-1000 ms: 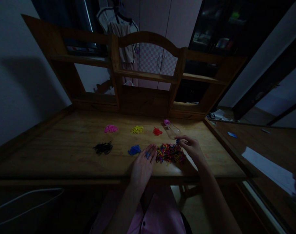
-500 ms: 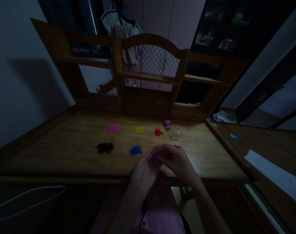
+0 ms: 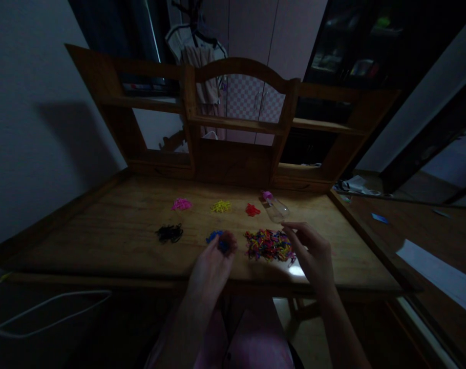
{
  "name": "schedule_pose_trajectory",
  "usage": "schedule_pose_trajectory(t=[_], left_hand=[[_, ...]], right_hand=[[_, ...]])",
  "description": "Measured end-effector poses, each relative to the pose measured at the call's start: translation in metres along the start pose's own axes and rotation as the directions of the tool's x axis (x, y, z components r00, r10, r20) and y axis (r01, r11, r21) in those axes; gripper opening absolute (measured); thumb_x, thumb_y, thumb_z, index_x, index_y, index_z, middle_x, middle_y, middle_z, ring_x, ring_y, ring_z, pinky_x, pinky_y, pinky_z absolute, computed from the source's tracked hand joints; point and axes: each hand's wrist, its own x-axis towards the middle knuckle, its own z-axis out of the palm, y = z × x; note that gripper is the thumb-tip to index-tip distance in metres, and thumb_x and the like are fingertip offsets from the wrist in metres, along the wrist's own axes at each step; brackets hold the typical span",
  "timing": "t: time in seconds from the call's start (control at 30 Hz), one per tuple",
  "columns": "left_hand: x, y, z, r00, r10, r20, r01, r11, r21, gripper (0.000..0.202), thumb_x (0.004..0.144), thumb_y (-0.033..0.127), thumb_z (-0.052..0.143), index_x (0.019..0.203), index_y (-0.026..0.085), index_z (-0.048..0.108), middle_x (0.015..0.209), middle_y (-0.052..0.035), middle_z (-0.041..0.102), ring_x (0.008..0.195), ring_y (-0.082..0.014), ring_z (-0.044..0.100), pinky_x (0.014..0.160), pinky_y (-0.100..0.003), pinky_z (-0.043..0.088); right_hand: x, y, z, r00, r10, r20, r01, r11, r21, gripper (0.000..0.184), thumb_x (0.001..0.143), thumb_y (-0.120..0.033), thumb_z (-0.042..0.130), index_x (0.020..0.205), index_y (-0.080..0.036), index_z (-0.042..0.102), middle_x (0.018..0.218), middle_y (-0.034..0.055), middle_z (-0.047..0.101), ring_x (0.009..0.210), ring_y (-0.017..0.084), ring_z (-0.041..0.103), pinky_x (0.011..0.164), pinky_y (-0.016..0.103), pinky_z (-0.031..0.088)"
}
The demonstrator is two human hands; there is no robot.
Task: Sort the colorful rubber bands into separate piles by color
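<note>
My left hand (image 3: 212, 261) is cupped over the blue pile (image 3: 213, 236) of small rubber bands, with blue bands pinched at its fingertips. My right hand (image 3: 313, 251) hovers at the right edge of the mixed multicoloured pile (image 3: 269, 244), fingers loosely curled, nothing visible in them. Sorted piles lie on the wooden desk (image 3: 121, 241): pink (image 3: 181, 204), yellow (image 3: 221, 206), red (image 3: 252, 209) and black (image 3: 169, 233).
A clear bottle with a pink cap (image 3: 274, 206) lies on its side behind the mixed pile. A wooden hutch with shelves (image 3: 236, 123) stands at the back of the desk. A second table (image 3: 428, 241) with paper is to the right. A white cable (image 3: 48, 312) hangs lower left.
My hands met half a second ago in front of the mixed pile. Now my left hand has gone left to the blue pile with blue bands, and my right hand has drawn back right.
</note>
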Motion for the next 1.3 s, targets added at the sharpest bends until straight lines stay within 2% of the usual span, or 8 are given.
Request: schedule_pose_trajectory(t=[0.13,0.27,0.5,0.73,0.9,1.07,1.17,1.3], left_hand=[[0.034,0.024,-0.009,0.919,0.395,0.007,-0.382,0.884,0.271,0.035,0.093,0.018,0.039,0.071,0.013,0.066,0.076,-0.0053,0.066,0.081,-0.0135,0.064,0.094,-0.029,0.047],[0.049,0.030,-0.020,0.792,0.543,0.279,-0.582,0.535,0.612,0.031,0.091,0.030,0.044,0.087,0.017,0.071,0.099,-0.0058,0.070,0.105,-0.0186,0.059,0.106,-0.032,0.035],[0.043,0.038,-0.031,0.790,0.487,0.373,-0.575,0.374,0.728,0.033,0.091,0.032,0.040,0.105,0.020,0.068,0.115,-0.0071,0.067,0.113,-0.0207,0.058,0.103,-0.032,0.037],[0.040,0.049,-0.038,0.749,0.489,0.447,-0.473,-0.079,0.878,0.028,0.091,0.036,0.045,0.102,0.024,0.068,0.114,-0.0068,0.065,0.112,-0.0253,0.055,0.105,-0.038,0.032],[0.019,0.022,-0.013,0.697,0.512,0.503,-0.569,-0.033,0.822,0.018,0.085,0.027,0.057,0.097,0.025,0.071,0.107,-0.0064,0.063,0.106,-0.0252,0.053,0.104,-0.033,0.032],[0.011,-0.023,0.003,0.783,0.219,0.582,-0.618,0.160,0.770,0.013,0.072,0.017,0.072,0.081,0.027,0.073,0.091,-0.0050,0.062,0.095,-0.0249,0.053,0.098,-0.031,0.036],[0.012,-0.043,0.003,0.771,0.133,0.623,-0.637,0.187,0.748,0.018,0.069,0.013,0.074,0.082,0.027,0.073,0.089,-0.0053,0.061,0.095,-0.0255,0.052,0.097,-0.033,0.036],[0.014,-0.057,0.006,0.677,0.035,0.735,-0.734,-0.038,0.678,0.023,0.074,0.013,0.070,0.092,0.027,0.071,0.096,-0.0057,0.061,0.099,-0.0260,0.051,0.094,-0.036,0.037]], right_hand=[[0.002,0.037,-0.008,0.987,0.109,-0.116,-0.112,0.994,-0.015,0.026,0.089,-0.040,0.057,0.098,-0.020,0.070,0.080,0.0047,0.068,0.069,0.019,0.064,0.062,0.027,0.046],[0.000,0.067,-0.007,0.969,0.189,-0.156,-0.192,0.981,-0.003,0.028,0.087,-0.042,0.057,0.096,-0.019,0.070,0.075,0.0033,0.066,0.067,0.017,0.063,0.060,0.025,0.045],[-0.007,0.091,-0.012,0.925,0.334,-0.180,-0.300,0.934,0.192,0.037,0.081,-0.048,0.063,0.097,-0.016,0.071,0.064,-0.0002,0.055,0.053,0.012,0.049,0.045,0.021,0.035],[-0.008,0.092,-0.012,0.896,0.390,-0.213,-0.320,0.898,0.302,0.036,0.081,-0.047,0.063,0.098,-0.016,0.070,0.061,-0.0017,0.048,0.054,0.011,0.044,0.044,0.021,0.031],[-0.008,0.090,-0.012,0.884,0.419,-0.208,-0.334,0.877,0.346,0.035,0.080,-0.046,0.065,0.097,-0.016,0.070,0.062,-0.0020,0.047,0.054,0.010,0.041,0.044,0.020,0.029],[-0.009,0.090,-0.012,0.883,0.427,-0.196,-0.337,0.867,0.368,0.034,0.081,-0.045,0.065,0.097,-0.016,0.070,0.062,-0.0020,0.048,0.055,0.010,0.042,0.044,0.020,0.028],[-0.009,0.089,-0.013,0.882,0.427,-0.197,-0.336,0.865,0.372,0.033,0.081,-0.044,0.065,0.095,-0.016,0.070,0.063,-0.0018,0.048,0.055,0.010,0.042,0.044,0.021,0.029],[-0.008,0.088,-0.013,0.891,0.415,-0.184,-0.330,0.871,0.365,0.032,0.082,-0.043,0.064,0.095,-0.015,0.069,0.063,-0.0018,0.049,0.055,0.010,0.042,0.045,0.021,0.029]])
